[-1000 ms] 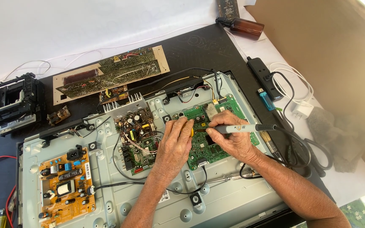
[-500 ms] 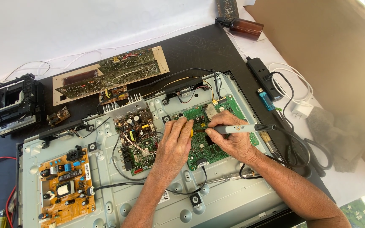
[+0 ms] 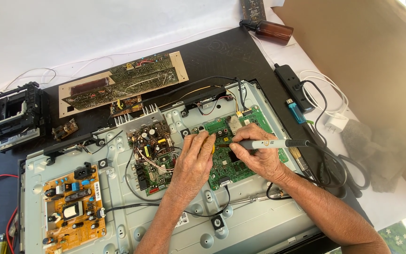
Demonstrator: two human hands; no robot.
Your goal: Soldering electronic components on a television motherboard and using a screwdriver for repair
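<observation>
Two hands over green circuit board [image 3: 226, 155] — right hand [image 3: 259, 160] gripping soldering iron [image 3: 269, 144], left hand [image 3: 193, 164] pinching yellow tool [image 3: 212, 147]

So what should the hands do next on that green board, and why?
Probably ease the soldering iron tip down onto the joint. The right hand aims it at the green circuit board, and the left hand pinches a yellow-handled tool right beside the tip, so both meet at one spot.
</observation>
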